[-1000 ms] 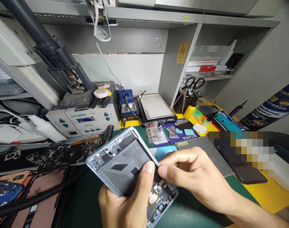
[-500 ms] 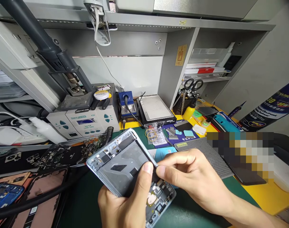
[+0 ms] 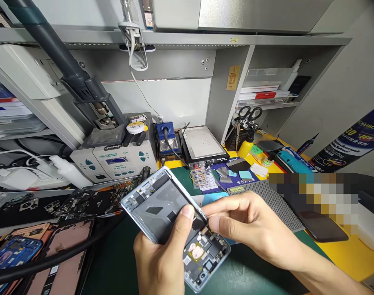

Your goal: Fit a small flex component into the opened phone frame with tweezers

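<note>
An opened phone (image 3: 156, 209) with its back off is tilted up above the mat. Its lower part shows a circuit board, camera modules and a pinkish pad; a grey bay with dark patches fills the upper part. My left hand (image 3: 165, 258) is closed round the phone's left side, thumb pressed across the inside. The thumb and index finger of my right hand (image 3: 251, 229) pinch the phone's long right edge near its middle. Whether anything small lies between those fingertips is hidden.
Behind stand a hot-air station (image 3: 119, 153), a soldering iron holder (image 3: 168, 141) and a heating plate (image 3: 202, 143). Phone parts (image 3: 18, 250) and a black hose (image 3: 82, 241) lie left. A perforated grey pad (image 3: 266, 198), a dark phone (image 3: 325, 227) and a spray can (image 3: 346, 143) are right.
My right fingertips have slid a little down the phone's right edge. The phone has tilted slightly, showing more of its board. The whole view has shifted a little.
</note>
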`<action>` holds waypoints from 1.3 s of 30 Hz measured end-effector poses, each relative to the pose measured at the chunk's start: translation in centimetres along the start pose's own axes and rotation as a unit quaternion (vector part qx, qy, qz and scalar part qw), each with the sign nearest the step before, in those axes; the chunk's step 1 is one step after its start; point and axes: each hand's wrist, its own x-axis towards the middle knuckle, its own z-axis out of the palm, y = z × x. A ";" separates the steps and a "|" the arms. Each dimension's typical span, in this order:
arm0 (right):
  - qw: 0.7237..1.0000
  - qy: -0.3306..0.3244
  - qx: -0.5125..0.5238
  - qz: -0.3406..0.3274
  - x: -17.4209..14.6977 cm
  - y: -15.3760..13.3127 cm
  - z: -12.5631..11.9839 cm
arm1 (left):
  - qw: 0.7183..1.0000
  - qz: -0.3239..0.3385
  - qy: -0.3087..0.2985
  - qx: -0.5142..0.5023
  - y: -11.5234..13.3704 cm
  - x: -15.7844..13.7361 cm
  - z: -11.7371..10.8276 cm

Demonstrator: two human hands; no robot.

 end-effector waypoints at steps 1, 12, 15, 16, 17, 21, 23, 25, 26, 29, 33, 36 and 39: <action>1.000 0.006 0.000 0.011 0.0 0.0 0.0 | 1.000 0.000 0.000 -0.001 0.0 0.0 0.0; 0.996 0.051 -0.068 0.017 -0.2 0.0 0.1 | 0.999 0.003 0.029 0.034 -0.2 0.0 -0.3; 0.996 0.052 -0.073 0.008 -0.4 0.0 0.2 | 0.998 -0.013 0.028 0.047 -0.3 -0.1 -0.2; 0.996 0.052 -0.070 0.006 -0.5 0.0 0.2 | 0.998 -0.016 0.026 0.049 -0.4 -0.2 -0.2; 0.996 0.053 -0.068 0.004 -0.5 0.0 0.3 | 0.998 -0.016 0.025 0.051 -0.4 -0.2 -0.2; 0.995 0.062 -0.080 -0.002 -0.5 0.2 0.3 | 0.998 -0.016 0.030 0.056 -0.7 -0.2 -0.4; 0.994 0.066 -0.087 -0.006 -0.5 0.2 0.2 | 0.998 -0.026 0.026 0.051 -0.7 -0.1 -0.5; 0.996 0.047 -0.078 -0.002 -0.4 0.1 0.0 | 0.998 -0.038 0.017 0.039 -0.7 0.0 -0.6; 0.997 0.029 -0.072 0.002 -0.4 -0.1 -0.2 | 0.998 -0.043 0.015 0.031 -0.7 0.1 -0.6; 0.998 -0.028 -0.058 -0.003 -0.5 -0.5 -0.6 | 0.999 -0.050 0.009 0.012 -0.5 0.2 -0.4; 0.998 -0.027 -0.058 0.004 -0.5 -0.6 -0.9 | 0.999 -0.052 0.011 0.003 -0.3 0.1 -0.2; 0.998 -0.010 -0.050 0.034 -0.4 -0.3 -1.0 | 0.998 -0.060 0.019 -0.003 -0.3 0.1 0.0; 0.997 0.010 -0.054 0.047 -0.3 -0.2 -0.9 | 0.998 -0.063 0.023 0.004 -0.3 0.1 -0.1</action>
